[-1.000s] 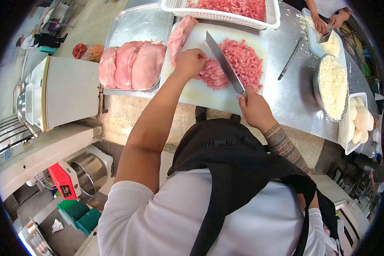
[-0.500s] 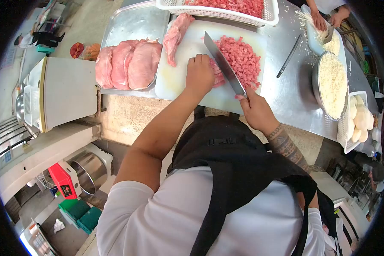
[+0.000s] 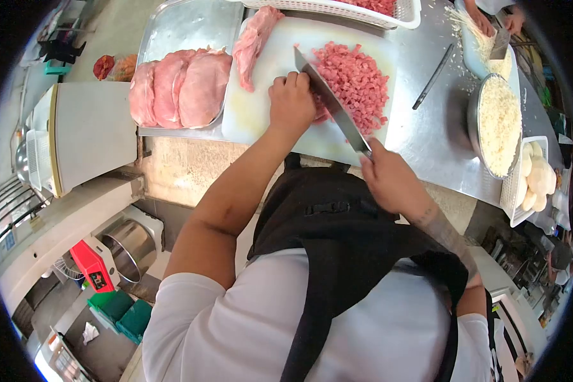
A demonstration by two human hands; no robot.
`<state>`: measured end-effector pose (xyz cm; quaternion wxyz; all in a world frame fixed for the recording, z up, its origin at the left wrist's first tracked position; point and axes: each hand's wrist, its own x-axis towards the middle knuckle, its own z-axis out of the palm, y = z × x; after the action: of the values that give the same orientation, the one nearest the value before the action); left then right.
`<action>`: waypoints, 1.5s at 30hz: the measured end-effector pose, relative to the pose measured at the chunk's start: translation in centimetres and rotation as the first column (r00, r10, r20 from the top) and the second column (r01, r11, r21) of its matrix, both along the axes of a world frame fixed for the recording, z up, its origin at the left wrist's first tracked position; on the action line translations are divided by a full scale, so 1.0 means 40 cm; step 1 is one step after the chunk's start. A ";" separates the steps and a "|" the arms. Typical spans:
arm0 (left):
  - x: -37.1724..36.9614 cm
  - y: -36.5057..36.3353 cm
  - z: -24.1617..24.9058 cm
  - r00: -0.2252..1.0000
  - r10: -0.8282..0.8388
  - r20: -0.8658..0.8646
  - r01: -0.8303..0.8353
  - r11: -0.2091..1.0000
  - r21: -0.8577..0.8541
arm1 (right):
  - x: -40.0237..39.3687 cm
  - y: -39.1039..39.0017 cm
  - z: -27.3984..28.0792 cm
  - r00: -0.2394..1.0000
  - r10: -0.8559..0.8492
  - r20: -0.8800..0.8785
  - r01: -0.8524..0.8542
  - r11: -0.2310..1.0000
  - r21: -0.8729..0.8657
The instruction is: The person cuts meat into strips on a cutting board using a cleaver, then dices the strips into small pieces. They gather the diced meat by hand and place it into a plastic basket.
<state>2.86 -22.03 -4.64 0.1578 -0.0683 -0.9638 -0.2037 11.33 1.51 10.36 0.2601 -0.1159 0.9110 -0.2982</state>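
My right hand (image 3: 388, 173) is closed round the handle of a long knife (image 3: 334, 105), its blade slanting up and left over the white cutting board (image 3: 254, 118). Close to the blade's left side, my left hand (image 3: 292, 100) has curled fingers pressed on strips of pink meat (image 3: 321, 113), mostly hidden under hand and blade. A heap of diced meat (image 3: 356, 79) lies right of the knife. One long raw piece (image 3: 256, 44) rests at the board's upper left.
Left of the board, a metal tray (image 3: 191, 28) holds large meat slabs (image 3: 203, 89). A white basket (image 3: 398, 14) of diced meat stands behind. To the right are a dark rod-like tool (image 3: 434, 76), a bowl of pale shreds (image 3: 498, 127), a basket of pale pieces (image 3: 536, 178) and a co-worker's hands (image 3: 484, 22).
My right hand and the knife handle have shifted slightly down and right. Less of the meat strips shows beside my left hand. The whole view has shifted a little.
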 end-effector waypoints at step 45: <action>0.002 -0.025 -0.009 1.000 -0.030 0.006 0.030 1.000 -0.003 | 0.031 -0.001 0.056 0.998 -0.017 0.058 0.013 0.997 0.071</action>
<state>2.93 -23.02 -4.99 0.1516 -0.0826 -0.9635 -0.2046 12.55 1.49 12.59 0.2885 -0.0910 0.9138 -0.2709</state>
